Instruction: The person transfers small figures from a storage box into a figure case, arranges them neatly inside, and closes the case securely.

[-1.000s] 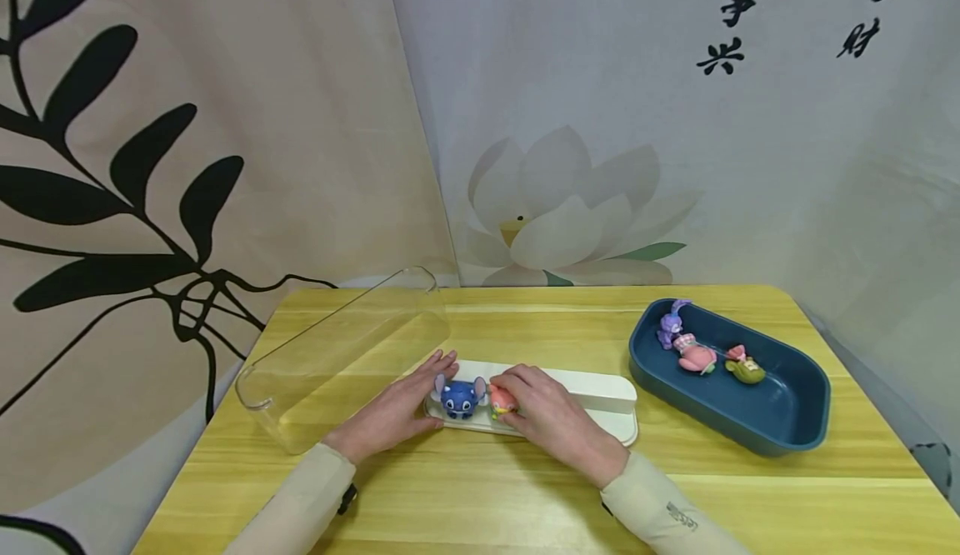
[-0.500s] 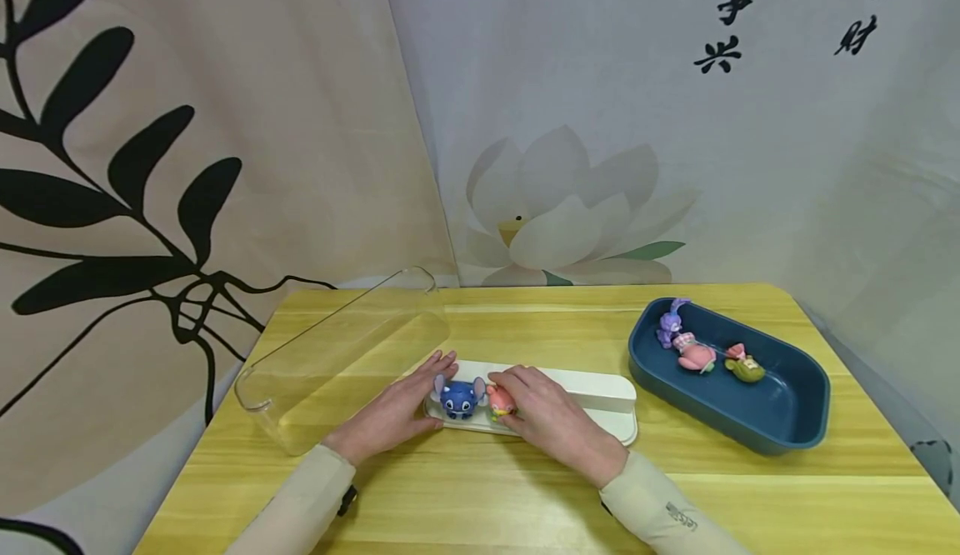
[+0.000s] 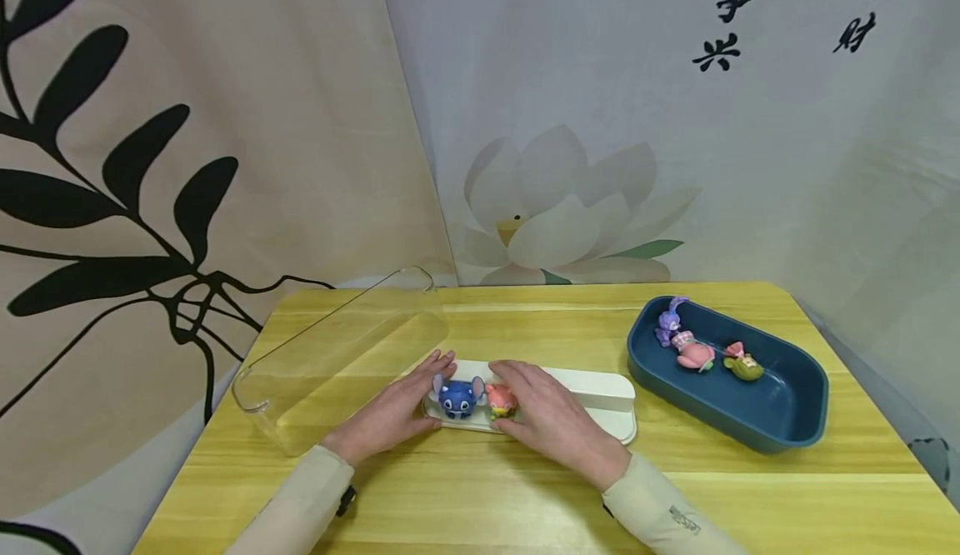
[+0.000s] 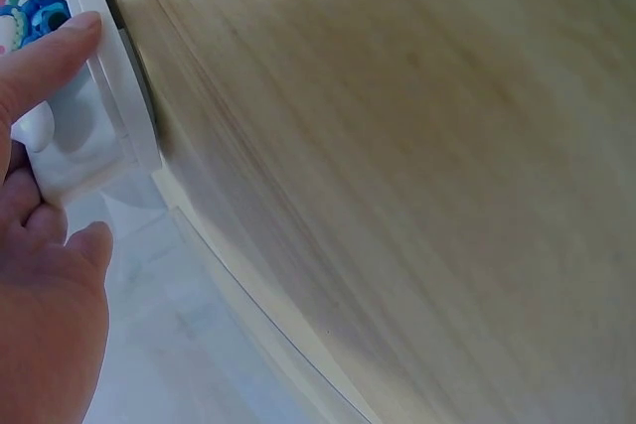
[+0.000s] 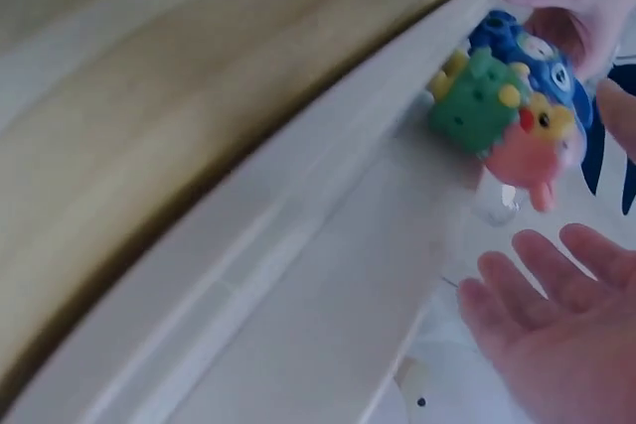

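Observation:
A white stepped display base (image 3: 588, 382) lies on the table. On its left part stands a blue big-eared figurine (image 3: 457, 400), beside a pink-headed figurine (image 3: 500, 402) with a green body, seen in the right wrist view. My left hand (image 3: 393, 409) holds the base's left end, thumb at the front edge and fingers toward the back. Just right of the pink figurine is my right hand (image 3: 558, 422). Its fingers (image 5: 537, 265) are spread apart and hold nothing in the right wrist view.
A clear cover (image 3: 352, 347) lies on the table's left side. At right stands a dark blue tray (image 3: 780, 422) with a purple figurine (image 3: 667, 326), a pink one (image 3: 693, 352) and a green one (image 3: 742, 363). A printed cloth hangs behind.
My right hand has let go of the pink-headed figurine, its fingers opening slightly to the right. The figurine stays beside the blue one, and the left hand keeps its place.

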Demonstrator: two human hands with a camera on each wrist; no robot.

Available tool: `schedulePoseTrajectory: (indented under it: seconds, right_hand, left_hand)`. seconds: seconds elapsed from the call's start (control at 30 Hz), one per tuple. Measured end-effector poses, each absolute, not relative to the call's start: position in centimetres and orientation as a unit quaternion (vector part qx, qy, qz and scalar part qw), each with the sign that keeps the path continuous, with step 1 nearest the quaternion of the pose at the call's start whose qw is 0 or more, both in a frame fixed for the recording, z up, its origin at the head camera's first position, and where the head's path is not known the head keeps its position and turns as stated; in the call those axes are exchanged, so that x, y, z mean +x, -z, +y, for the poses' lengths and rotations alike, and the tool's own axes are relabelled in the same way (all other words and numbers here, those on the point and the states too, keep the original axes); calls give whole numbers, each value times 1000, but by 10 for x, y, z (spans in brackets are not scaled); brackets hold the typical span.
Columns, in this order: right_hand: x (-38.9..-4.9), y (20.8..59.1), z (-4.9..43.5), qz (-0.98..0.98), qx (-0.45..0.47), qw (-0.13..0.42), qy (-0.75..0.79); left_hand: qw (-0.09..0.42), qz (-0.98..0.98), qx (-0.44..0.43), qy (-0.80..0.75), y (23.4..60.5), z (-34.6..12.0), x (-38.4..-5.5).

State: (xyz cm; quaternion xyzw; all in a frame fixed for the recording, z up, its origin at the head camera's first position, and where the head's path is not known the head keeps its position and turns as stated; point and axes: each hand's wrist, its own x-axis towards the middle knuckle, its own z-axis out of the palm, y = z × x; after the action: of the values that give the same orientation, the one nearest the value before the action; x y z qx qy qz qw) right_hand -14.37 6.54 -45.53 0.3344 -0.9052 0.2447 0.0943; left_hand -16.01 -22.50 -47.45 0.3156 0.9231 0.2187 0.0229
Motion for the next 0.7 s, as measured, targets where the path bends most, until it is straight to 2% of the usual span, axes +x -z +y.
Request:
schedulePoseTrajectory:
  seconds: [0.33, 0.7]
  right_hand:
    - [-140, 433, 93, -900, 304, 113, -291]
    - [-132, 414, 154, -906, 241, 146, -315]
  left_hand:
    - [29, 924, 312, -219, 474, -224, -160]
    - [25, 924, 312, -220, 473, -223, -159]
